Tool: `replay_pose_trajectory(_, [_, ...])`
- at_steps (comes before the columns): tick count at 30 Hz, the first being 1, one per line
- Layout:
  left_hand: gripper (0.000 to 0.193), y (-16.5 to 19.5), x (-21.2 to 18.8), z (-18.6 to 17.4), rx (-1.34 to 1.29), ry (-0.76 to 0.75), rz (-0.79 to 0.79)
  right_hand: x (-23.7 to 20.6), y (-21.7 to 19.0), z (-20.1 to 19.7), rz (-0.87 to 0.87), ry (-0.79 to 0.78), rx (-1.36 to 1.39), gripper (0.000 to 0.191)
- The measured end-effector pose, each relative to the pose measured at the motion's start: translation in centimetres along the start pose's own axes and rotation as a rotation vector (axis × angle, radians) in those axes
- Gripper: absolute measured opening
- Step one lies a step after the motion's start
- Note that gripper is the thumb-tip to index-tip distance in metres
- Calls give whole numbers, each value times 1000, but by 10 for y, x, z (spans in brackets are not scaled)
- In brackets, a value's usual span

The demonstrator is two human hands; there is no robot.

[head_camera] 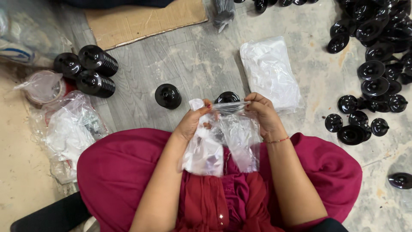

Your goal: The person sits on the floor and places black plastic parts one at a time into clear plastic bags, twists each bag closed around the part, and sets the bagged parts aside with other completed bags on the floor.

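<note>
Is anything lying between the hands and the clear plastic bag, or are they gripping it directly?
Nothing visible stands between them. The left hand and right hand both pinch the top edge of the clear plastic bag directly. A black round part lies on the floor just beyond the bag.

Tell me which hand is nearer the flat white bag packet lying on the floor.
Right. The right hand sits just beside the white packet, below its lower left edge. The left hand is farther away, across the clear bag both hands hold.

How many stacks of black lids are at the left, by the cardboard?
3: one stack farthest left, one just below the cardboard, one in front of both. More may be hidden under the plastic bags.
</note>
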State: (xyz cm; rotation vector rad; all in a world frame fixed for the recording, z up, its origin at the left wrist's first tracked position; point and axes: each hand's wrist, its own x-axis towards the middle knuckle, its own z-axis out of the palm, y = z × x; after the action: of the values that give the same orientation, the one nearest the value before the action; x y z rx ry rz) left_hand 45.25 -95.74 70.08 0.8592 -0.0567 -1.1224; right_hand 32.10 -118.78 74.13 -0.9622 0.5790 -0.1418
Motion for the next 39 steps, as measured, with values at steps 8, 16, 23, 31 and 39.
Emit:
replay_pose_trajectory(8, [18,-24,17,23,1092,673,622,18,42,40,-400,330,-371,10])
replay_pose_trajectory(16, [5,-7,12,-13,105,405,-36,11,57,64,-183,360,-111,10])
replay_pose_trajectory(23, [7,-31,3,-35,395,468,236,8,75,79,-67,420,-28,7])
replay_pose_trajectory(31, [40,-33,-25,-16,1331,709,187,1,96,94,-281,435,-521,23])
replay_pose_trajectory(39, [38,-25,-27,-22,1073,552,527,-9,93,101,-416,409,-970,15])
